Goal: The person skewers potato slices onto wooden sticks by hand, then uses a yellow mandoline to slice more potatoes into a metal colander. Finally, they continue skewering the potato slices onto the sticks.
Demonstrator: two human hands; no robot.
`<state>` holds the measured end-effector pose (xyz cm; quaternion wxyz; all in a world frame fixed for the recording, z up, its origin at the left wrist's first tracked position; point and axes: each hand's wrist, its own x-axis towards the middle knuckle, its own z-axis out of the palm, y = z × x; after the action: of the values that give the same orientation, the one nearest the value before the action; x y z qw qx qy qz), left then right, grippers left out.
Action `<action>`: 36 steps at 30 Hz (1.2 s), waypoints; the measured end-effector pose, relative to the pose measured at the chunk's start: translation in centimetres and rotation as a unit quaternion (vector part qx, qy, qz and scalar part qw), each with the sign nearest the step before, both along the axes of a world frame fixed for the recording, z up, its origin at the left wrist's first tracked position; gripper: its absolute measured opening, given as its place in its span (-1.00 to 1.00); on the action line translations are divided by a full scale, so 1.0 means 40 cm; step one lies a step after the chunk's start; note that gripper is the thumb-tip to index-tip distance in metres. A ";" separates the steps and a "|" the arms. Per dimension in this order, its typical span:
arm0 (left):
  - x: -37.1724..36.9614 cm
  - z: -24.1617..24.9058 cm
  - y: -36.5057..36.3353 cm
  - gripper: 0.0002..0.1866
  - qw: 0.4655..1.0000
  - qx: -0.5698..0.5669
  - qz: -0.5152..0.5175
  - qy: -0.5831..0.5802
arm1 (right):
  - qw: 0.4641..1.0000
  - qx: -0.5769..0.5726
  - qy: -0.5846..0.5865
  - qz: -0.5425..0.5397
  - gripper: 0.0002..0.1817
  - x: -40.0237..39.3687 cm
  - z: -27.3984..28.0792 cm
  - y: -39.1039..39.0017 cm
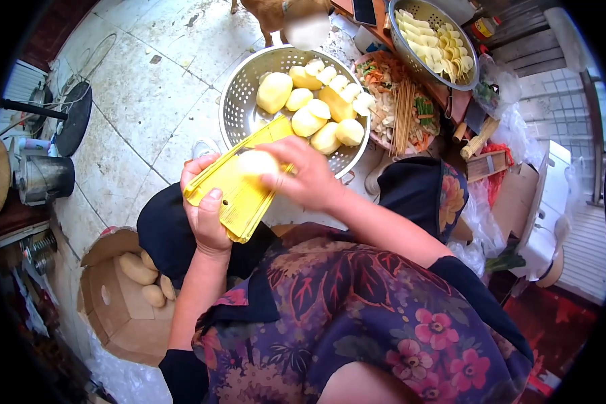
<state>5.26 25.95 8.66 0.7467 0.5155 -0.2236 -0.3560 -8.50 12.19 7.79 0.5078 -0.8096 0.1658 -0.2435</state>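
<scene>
Bright, pale daylight, bent by a wide lens.
The floor tiles (175, 87) are washed toward white, and glare is caught on the metal colander (232, 111). The right hand (299, 168) is softened by blur, and the pale potato (256, 163) beneath it is overexposed. Lines are bowed at left and right, where the corners are swallowed by black.
</scene>
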 end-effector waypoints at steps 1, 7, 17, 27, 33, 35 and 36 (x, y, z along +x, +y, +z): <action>0.000 0.000 -0.001 -0.41 1.000 0.006 0.011 0.001 | 0.995 -0.002 0.084 -0.054 -0.51 -0.009 -0.066 -0.035; 0.001 0.016 -0.012 -0.39 1.000 -0.004 -0.013 -0.007 | 0.973 0.009 0.183 -0.140 -0.54 -0.002 -0.146 -0.088; -0.001 0.014 -0.014 -0.39 1.000 -0.003 -0.007 -0.012 | 0.978 0.012 0.158 -0.134 -0.61 -0.005 -0.167 -0.093; 0.005 0.011 -0.014 -0.40 1.000 -0.009 -0.007 -0.009 | 0.993 -0.073 0.061 -0.065 -0.58 0.005 -0.095 -0.033; 0.007 0.009 -0.018 -0.39 1.000 -0.009 -0.007 -0.021 | 0.976 0.025 0.175 -0.130 -0.54 0.011 -0.131 -0.092; 0.007 0.008 -0.013 -0.39 1.000 -0.009 -0.009 0.000 | 0.991 -0.006 0.101 -0.084 -0.58 0.018 -0.048 -0.031; 0.008 0.006 -0.014 -0.39 1.000 -0.014 -0.010 0.002 | 0.996 -0.013 0.071 -0.047 -0.58 0.016 0.005 -0.008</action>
<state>5.56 25.38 8.92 0.7507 0.5023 -0.2321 -0.3610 -7.87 11.88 8.00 0.4725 -0.8223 0.2362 -0.2116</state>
